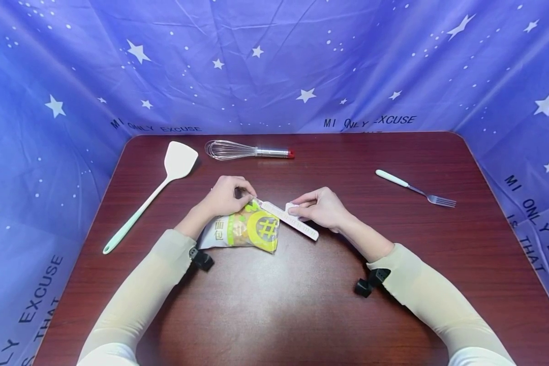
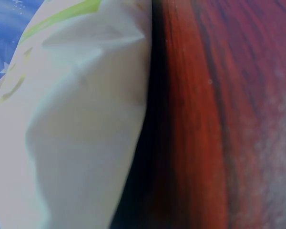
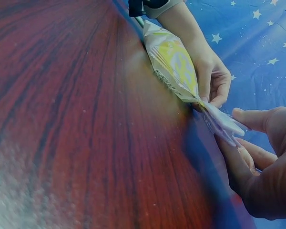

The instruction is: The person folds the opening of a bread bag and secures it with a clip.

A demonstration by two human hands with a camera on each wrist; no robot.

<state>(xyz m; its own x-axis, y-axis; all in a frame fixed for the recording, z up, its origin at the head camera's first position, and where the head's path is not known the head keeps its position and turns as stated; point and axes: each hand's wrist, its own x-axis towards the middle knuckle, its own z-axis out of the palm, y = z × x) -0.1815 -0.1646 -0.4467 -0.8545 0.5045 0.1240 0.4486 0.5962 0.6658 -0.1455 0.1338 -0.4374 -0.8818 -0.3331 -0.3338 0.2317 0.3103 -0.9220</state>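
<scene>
A snack bag point(image 1: 240, 231) in white, green and yellow lies on the table, its top right edge meeting a long pale bag clip point(image 1: 304, 227). With thumb and fingers, my left hand point(image 1: 229, 197) pinches the bag's upper corner near the clip's far end. My right hand point(image 1: 325, 209) pinches a small white piece point(image 1: 292, 208) on the clip between thumb and fingers. From the right wrist, the bag point(image 3: 174, 59) narrows toward the clip point(image 3: 226, 123) between both hands. White film of the bag point(image 2: 90, 119) fills much of the left wrist view, hiding the left fingers.
A white spatula point(image 1: 180, 160) with a green handle lies on the left of the brown table point(image 1: 274, 305). Behind the hands is a wire whisk point(image 1: 272, 152) with a red end. A fork point(image 1: 421, 192) lies to the right. Blue star-patterned curtains point(image 1: 274, 76) enclose the table.
</scene>
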